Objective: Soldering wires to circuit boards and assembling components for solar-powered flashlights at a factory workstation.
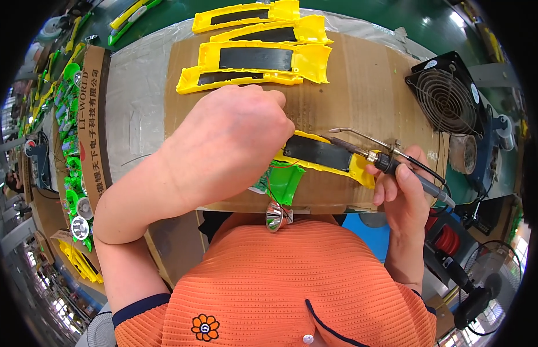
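In my right hand (403, 188) is a soldering iron (387, 165), gripped by its handle, with a thin bent metal feed tube (367, 139) running alongside. The iron's tip points left, over a yellow plastic shell (361, 169) with a black panel (318, 152) set in it. My left hand (237, 124) is closed above the shell's left end; its fingertips and whatever they hold are hidden beneath it. Below it lies a green plastic piece (286, 182) with thin wires. A shiny round reflector (275, 216) hangs at the table edge close to my shirt.
Several yellow shells with black panels (255, 58) lie at the far side of the cardboard (367, 75). A black fan with a wire guard (448, 98) stands at the right. A carton (94, 127) with several green parts and reflectors (80, 227) is at the left.
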`<state>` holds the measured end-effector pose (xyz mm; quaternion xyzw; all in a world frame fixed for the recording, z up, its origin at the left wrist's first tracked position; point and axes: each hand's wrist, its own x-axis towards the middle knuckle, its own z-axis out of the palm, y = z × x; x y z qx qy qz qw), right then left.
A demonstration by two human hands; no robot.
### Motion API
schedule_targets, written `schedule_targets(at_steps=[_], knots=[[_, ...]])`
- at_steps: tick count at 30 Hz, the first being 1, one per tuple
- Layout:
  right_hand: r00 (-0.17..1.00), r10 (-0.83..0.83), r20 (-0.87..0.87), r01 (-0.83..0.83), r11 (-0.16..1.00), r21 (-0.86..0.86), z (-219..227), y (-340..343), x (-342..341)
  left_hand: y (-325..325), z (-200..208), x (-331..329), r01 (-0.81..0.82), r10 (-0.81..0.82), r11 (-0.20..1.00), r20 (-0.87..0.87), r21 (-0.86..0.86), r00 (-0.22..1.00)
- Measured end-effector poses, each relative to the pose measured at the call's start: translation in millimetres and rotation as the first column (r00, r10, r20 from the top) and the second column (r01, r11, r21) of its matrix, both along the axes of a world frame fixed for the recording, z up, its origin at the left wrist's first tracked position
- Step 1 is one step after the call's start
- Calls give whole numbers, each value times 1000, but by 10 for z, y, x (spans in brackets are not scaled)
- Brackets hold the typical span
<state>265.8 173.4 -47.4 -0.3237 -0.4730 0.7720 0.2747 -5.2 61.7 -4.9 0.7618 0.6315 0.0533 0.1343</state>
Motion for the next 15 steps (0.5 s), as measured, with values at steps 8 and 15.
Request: schedule_targets(at_steps=[8, 15], knots=[[997, -43, -71, 48, 996, 70, -35, -21, 153, -49, 109, 26, -18, 23, 995, -52, 101, 998], [995, -45, -86, 53, 995, 90, -56, -132, 159, -325, 67, 279, -99, 85, 983, 93, 157, 992]])
